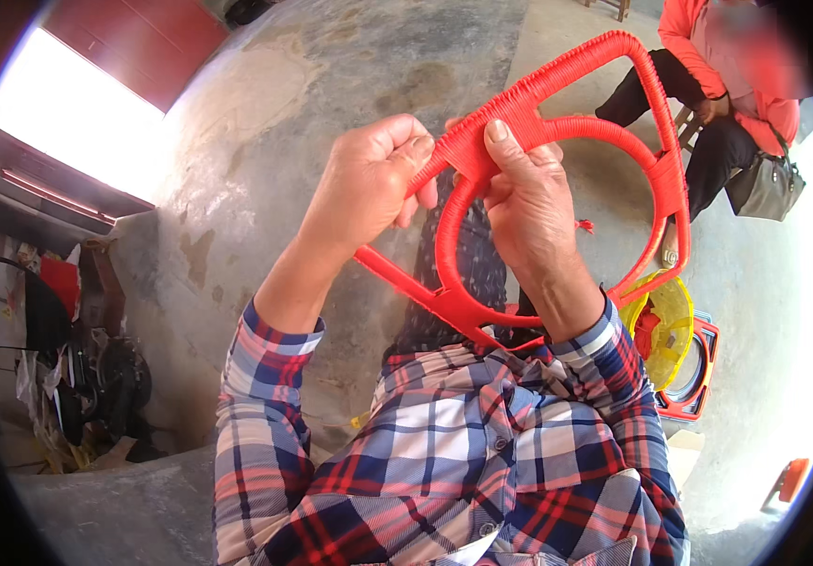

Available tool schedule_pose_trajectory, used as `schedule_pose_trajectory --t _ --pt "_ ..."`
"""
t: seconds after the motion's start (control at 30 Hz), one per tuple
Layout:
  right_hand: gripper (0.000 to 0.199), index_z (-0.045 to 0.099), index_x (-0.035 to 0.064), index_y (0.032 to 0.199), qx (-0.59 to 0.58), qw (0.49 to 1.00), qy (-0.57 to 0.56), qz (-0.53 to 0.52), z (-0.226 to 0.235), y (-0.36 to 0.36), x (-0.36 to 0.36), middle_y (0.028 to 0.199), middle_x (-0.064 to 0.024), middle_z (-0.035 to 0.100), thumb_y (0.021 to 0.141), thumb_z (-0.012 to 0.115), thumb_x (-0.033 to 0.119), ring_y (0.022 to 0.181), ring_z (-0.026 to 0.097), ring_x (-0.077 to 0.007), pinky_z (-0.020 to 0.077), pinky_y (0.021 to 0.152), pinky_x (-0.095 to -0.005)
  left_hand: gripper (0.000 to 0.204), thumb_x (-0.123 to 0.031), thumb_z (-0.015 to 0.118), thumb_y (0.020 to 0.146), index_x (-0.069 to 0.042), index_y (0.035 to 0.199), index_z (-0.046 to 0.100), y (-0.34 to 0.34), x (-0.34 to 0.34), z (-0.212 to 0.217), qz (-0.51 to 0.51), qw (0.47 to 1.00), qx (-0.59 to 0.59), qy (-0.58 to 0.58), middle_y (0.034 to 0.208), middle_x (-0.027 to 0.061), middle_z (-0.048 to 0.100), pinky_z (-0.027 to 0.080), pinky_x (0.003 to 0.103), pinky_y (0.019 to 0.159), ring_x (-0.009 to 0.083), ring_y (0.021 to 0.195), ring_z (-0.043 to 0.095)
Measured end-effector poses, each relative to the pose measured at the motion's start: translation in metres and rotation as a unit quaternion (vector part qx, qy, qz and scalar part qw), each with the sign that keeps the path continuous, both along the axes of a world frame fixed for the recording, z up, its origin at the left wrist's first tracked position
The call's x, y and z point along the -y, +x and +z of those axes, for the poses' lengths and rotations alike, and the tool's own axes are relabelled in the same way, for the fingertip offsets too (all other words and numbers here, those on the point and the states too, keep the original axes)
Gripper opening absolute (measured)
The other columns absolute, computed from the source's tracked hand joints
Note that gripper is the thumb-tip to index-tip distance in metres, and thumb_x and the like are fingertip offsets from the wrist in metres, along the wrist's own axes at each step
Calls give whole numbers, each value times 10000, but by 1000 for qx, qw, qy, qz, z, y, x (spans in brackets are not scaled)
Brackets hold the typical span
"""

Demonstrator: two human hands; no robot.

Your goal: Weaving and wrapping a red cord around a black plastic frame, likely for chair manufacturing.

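The red frame (595, 127) slants up rightward from the left hand (364, 184), whose curled fingers close about its top bar (557, 79), the right hand (531, 198) clasping farther up, thumb on top

right hand (531, 203): some fingertips hidden | seated person (767, 118): head blurred | tub (678, 330) contents (647, 330): perhaps cloth

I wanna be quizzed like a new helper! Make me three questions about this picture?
1. True or false: the right hand has its thumb on the red frame.
2. What colour is the tub at the picture's right?
A) green
B) yellow
C) blue
3. Fill in: inside the frame's four-cornered outline is a round ____.

Key: 1. True. 2. B. 3. Ring.
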State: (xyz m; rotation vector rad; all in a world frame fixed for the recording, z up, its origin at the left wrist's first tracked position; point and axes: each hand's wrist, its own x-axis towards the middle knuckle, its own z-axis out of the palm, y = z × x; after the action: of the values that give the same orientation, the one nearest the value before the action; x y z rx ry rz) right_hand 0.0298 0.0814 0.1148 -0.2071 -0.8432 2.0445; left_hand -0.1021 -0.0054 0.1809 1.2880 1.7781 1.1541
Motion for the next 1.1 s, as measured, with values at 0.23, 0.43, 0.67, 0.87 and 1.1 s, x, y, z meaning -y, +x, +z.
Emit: schedule_pose_trajectory --t 0.23,0.43,0.67,0.87,1.1 --pt "151 605 67 1006 26 997 -60 -32 -18 0 -3 941 -32 660 938 628 200 846 634 -127 510 721 -294 265 -249 475 1004 -57 846 566 5 -18 -15 -24 999 -25 -37 593 24 571 360 208 390 58 411 465" --pt "180 586 85 1045 77 993 -79 -50 -31 -1 -20 988 -19 652 928 638 210 936 628 -144 511 778 -323 289 -291 469 1005 -59 858 561 -6 -44 -33 -28 995 29 -95 592 37 578 367 212 385 76 397 469" --pt "179 596 95 1040 48 995 -84 0 -45 1 -33 979 -22 663 923 645 222 905 637 -143 512 769 -327 290 -293 467 1004 -33 936 577 -21 -41 -42 -75 988 117 -67 644 80 634 421 203 407 98 441 550" --pt "132 617 60 1000 69 995 -78 -9 -65 -8 -34 910 -20 672 935 628 174 818 634 -111 515 678 -273 271 -257 464 1004 -18 951 579 -22 -38 -50 -48 994 53 -85 657 86 640 385 212 389 93 433 526" --pt "89 618 83 975 115 990 -44 70 -107 -20 -20 871 14 659 912 650 137 735 602 -80 486 659 -240 288 -274 455 1010 -19 967 579 -35 -44 -75 -4 995 22 -96 661 74 639 380 212 400 87 444 514"
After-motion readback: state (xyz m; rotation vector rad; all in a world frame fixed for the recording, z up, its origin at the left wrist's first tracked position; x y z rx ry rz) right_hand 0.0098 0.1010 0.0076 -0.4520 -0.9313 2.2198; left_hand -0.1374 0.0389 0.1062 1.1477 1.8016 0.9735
